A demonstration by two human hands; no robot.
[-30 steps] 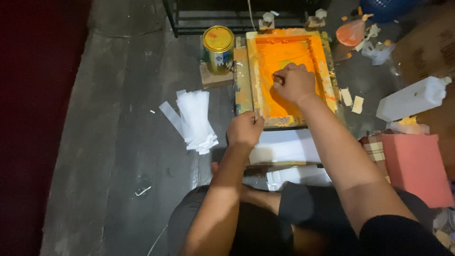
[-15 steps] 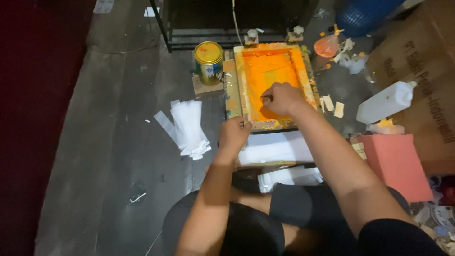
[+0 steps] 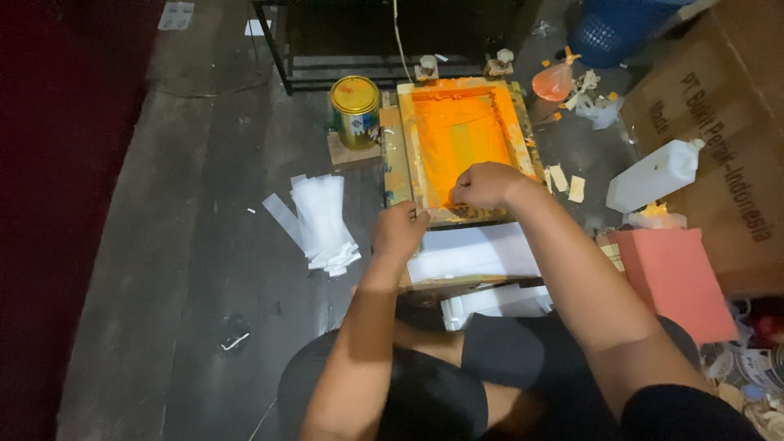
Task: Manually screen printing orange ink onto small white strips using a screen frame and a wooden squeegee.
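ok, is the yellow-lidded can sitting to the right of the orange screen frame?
No, the yellow-lidded can stands on the floor just left of the orange screen frame, near its top left corner.

A person sits on the dark floor. The right hand (image 3: 487,184) is closed in a fist at the near end of a wooden frame (image 3: 406,155) full of orange ink. The left hand (image 3: 399,231) grips the frame's near corner. White paper sheets (image 3: 478,251) lie just under the frame. A yellow can (image 3: 355,111) stands beside it, and a pile of white strips (image 3: 320,222) lies to the left.
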